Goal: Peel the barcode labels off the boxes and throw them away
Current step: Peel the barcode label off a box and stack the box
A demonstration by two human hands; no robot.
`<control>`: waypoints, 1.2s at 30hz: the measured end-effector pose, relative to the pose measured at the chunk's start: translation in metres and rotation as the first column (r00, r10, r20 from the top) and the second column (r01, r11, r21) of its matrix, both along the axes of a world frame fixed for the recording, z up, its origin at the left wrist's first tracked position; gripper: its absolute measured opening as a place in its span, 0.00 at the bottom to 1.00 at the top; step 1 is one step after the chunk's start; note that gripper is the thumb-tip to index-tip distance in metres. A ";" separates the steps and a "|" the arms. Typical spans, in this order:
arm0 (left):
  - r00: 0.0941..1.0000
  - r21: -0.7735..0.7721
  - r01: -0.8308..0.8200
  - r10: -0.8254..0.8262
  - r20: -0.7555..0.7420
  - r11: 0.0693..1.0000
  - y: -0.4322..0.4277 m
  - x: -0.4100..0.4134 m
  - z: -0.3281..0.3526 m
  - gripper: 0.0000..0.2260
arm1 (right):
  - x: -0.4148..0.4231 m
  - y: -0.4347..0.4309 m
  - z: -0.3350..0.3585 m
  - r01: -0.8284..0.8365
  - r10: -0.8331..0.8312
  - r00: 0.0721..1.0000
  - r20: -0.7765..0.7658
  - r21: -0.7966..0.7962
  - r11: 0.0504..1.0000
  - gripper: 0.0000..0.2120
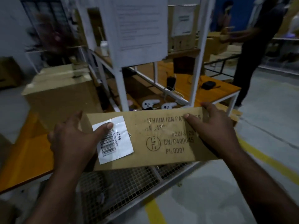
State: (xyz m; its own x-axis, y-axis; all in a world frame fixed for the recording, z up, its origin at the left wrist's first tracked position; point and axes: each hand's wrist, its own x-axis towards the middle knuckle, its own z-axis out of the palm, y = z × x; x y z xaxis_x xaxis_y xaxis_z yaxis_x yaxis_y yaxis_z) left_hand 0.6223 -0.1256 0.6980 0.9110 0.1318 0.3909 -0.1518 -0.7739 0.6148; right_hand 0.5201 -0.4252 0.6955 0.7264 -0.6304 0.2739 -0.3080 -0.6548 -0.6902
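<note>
Cardboard box (161, 143) held over a wire-mesh cage (129, 183), printed face up; print scuffed, partly unreadable. Right hand (215, 125) grips its right end, thumb across the lettering, fingers over the far edge. Left hand (72, 139) grips the left end, most fingers hidden behind it. Its thumb presses the barcode label (123, 143) at that end, covering pt of the bars.
</note>
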 end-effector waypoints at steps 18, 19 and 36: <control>0.963 -0.129 -0.269 0.269 -0.018 0.955 0.254 0.145 0.083 0.43 | 0.211 0.216 0.082 -0.515 0.507 0.856 -0.102 -0.072 0.854 0.32; 0.960 -0.149 -0.278 0.279 -0.008 0.949 0.256 0.145 0.085 0.42 | 0.225 0.221 0.083 -0.519 0.510 0.853 -0.108 -0.083 0.851 0.32; 0.950 0.206 -0.313 0.300 0.090 0.927 0.224 0.195 0.065 0.16 | 0.357 0.268 0.083 -0.541 0.632 0.772 0.073 -0.447 0.713 0.25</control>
State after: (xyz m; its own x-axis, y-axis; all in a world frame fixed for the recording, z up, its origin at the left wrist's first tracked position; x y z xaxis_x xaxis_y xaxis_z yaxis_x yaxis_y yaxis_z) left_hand 0.8175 0.0980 0.7628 0.8155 0.3085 0.4896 0.0848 -0.9007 0.4262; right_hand 0.8774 -0.1569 0.7789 0.8102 0.0933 0.5787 0.3470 -0.8720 -0.3452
